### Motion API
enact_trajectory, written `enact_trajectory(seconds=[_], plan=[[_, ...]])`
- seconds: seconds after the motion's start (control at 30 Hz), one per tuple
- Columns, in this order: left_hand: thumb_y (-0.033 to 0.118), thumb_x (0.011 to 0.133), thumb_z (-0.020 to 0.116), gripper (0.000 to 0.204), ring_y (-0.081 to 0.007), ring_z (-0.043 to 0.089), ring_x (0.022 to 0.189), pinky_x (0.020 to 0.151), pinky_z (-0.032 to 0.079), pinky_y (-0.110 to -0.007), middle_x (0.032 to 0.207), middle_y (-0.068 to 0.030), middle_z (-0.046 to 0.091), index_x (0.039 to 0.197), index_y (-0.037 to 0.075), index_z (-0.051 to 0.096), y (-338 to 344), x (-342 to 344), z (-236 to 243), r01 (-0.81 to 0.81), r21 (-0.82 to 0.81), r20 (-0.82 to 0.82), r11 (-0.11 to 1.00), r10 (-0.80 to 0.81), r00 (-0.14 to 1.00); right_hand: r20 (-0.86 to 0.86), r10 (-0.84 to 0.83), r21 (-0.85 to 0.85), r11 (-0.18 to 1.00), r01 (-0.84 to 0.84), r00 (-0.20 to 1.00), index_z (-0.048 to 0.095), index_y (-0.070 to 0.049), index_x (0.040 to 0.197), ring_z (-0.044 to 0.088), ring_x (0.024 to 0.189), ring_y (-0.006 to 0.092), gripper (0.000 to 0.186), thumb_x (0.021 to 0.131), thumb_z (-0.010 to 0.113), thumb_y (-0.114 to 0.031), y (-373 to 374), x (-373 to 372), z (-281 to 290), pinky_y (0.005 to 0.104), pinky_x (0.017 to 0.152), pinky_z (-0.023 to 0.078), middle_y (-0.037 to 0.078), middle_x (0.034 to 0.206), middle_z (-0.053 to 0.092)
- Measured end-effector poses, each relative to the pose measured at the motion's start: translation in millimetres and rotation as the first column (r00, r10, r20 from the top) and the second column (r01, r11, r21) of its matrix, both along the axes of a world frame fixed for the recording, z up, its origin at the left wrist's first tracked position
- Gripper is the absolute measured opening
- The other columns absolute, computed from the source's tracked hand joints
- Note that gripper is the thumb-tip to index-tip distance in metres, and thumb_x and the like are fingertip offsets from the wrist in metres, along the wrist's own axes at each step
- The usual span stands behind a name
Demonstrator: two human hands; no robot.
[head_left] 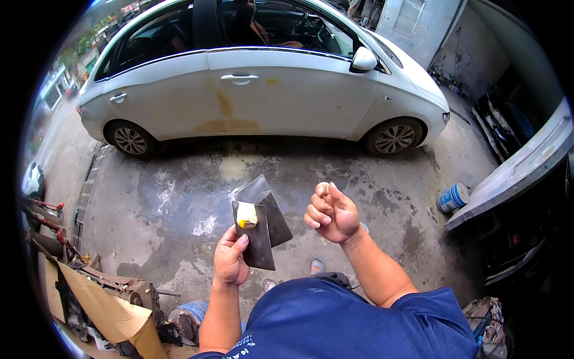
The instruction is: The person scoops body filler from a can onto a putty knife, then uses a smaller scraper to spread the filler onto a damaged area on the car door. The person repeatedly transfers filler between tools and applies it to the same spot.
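While the left hand (pixel 232 258) pinches flat, dark plates (pixel 259 242) bearing lumpy paste (pixel 247 213), the right hand (pixel 332 214) curls its fingers inward.

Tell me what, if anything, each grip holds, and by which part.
Left grip: front plate, by its left edge; hold on rear plate hidden. Right grip: curled, contents unclear.

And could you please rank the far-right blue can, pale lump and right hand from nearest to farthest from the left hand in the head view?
1. Pale lump, on the front dark plate.
2. Right hand, to the right.
3. Blue can, at the far right.
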State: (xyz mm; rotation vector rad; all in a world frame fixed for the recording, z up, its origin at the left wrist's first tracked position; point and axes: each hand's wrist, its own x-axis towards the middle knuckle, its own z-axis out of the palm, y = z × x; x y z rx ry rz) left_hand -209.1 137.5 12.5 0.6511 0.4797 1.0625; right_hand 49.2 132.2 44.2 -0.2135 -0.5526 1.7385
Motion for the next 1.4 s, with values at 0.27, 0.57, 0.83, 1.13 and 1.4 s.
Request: enact_trajectory(seconds=[0.27, 0.57, 0.83, 1.13, 1.4], plan=[[0.001, 0.09, 0.055, 0.039, -0.0183, 0.058, 0.109, 0.098, 0.044, -0.034, 0.12, -0.0109, 0.06, 0.128, -0.004, 0.05, -1, 37, 11, -0.005, -0.027, -0.01, 1.0, 0.004, 1.0, 0.259, -0.104, -0.098, 0.986, 0.133, 0.96, 0.048, -0.012, 0.094, 0.046, 0.059, 0.0119, 0.016, 0.088, 0.059, -0.002, 12, 17, -8, 0.0332, 0.064, 0.043, 0.0, 0.067, 0.047], [0.005, 0.092, 0.056, 0.04, -0.0187, 0.056, 0.114, 0.101, 0.043, -0.035, 0.124, -0.0102, 0.059, 0.131, -0.002, 0.048, -8, 62, 8, 0.087, -0.062, 0.01, 0.994, -0.087, 0.996, 0.396, 0.005, -0.088, 0.996, 0.032, 0.918, 0.051, 0.001, 0.118, 0.061, 0.098, 0.0166, 0.031, 0.092, 0.061, -0.011, 18, 9, 1, 0.0314, 0.09, 0.049, 0.011, 0.109, 0.063], [0.0, 0.095, 0.048, 0.036, -0.0203, 0.055, 0.117, 0.101, 0.045, -0.038, 0.126, -0.0087, 0.058, 0.131, 0.006, 0.052, -1, 68, 12, -0.139, -0.054, 0.106, 0.989, 0.144, 0.984, 0.571, -0.245, 0.104, 0.968, 0.226, 0.783, 0.046, 0.004, 0.129, 0.061, 0.101, 0.0162, 0.044, 0.087, 0.055, -0.006, 36, 59, -4, 0.0322, 0.093, 0.048, 0.01, 0.114, 0.062], [0.018, 0.1, 0.044, 0.037, -0.0285, 0.049, 0.126, 0.108, 0.037, -0.049, 0.138, -0.013, 0.049, 0.137, 0.012, 0.045, 3, 87, 22, -0.145, 0.048, 0.327, 0.988, 0.122, 0.937, 0.738, 0.01, 0.047, 0.997, -0.066, 0.675, 0.04, 0.003, 0.129, 0.055, 0.105, 0.013, 0.043, 0.092, 0.06, -0.006, -7, 43, -18, 0.028, 0.09, 0.045, 0.012, 0.115, 0.06], [0.03, 0.101, 0.045, 0.044, -0.0228, 0.052, 0.118, 0.105, 0.037, -0.036, 0.133, -0.01, 0.049, 0.136, 0.003, 0.046, 12, 89, -20, -0.018, 0.359, -0.115, 0.933, 0.063, 0.991, 0.645, 0.038, -0.006, 0.999, -0.045, 0.763, 0.045, 0.0, 0.122, 0.058, 0.101, 0.0123, 0.039, 0.089, 0.065, -0.006, 16, 39, -4, 0.0279, 0.089, 0.048, 0.009, 0.112, 0.061]])
